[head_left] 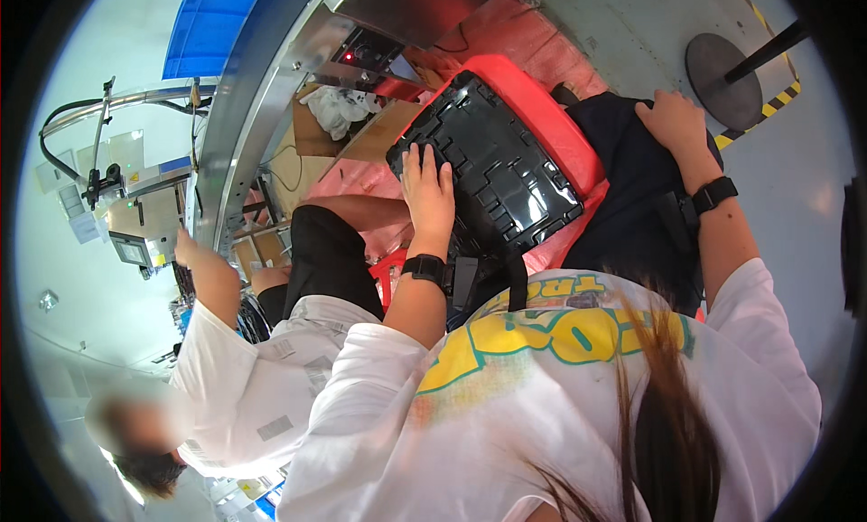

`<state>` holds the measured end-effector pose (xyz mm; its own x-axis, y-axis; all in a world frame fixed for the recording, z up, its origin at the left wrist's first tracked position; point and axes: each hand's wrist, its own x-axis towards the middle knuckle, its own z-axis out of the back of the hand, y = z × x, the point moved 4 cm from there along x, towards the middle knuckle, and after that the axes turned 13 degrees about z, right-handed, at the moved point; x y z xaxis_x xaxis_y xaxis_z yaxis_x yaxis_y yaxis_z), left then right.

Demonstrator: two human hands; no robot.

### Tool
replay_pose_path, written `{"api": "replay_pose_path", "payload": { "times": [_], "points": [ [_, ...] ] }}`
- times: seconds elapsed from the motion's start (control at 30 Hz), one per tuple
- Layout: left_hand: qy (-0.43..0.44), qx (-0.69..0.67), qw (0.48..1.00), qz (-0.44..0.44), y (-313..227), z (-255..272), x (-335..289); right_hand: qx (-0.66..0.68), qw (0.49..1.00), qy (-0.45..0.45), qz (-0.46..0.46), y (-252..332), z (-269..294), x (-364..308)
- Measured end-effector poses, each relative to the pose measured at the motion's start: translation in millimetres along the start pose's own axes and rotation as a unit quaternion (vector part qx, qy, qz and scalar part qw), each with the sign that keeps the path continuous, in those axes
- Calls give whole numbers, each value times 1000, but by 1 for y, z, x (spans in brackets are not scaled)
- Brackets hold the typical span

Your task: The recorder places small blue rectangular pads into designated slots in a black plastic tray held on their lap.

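Observation:
A black moulded plastic tray (510, 152) lies tilted over a red plastic bin (551, 116), in front of my knees. My left hand (429, 195) rests flat on the tray's left edge, fingers stretched out and pointing away from me. It grips nothing. My right hand (675, 125) lies on my right knee, on the dark trousers (623, 161), its fingers loosely spread and holding nothing. Each wrist carries a black strap with a small dark box. What lies beneath the tray is hidden.
Close on my left sits another person in a white shirt (262, 377), one arm raised toward the bench. A metal bench frame (244, 134) runs along the left. Crumpled clear plastic bags (336, 108) lie beneath it. At right stands a black post base (722, 75) beside yellow-black floor tape (781, 97).

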<state>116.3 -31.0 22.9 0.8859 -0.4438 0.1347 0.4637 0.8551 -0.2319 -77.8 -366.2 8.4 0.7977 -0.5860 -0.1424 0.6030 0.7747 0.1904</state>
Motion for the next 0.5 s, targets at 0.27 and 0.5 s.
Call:
{"api": "replay_pose_path", "payload": {
  "times": [0.27,0.5],
  "points": [
    [-22,34,999,14,5,1,2,10,1000,-13,2,-5,-5,1],
    [-10,12,999,37,7,3,-1,14,1000,-23,7,-6,-6,1]
  ]
}}
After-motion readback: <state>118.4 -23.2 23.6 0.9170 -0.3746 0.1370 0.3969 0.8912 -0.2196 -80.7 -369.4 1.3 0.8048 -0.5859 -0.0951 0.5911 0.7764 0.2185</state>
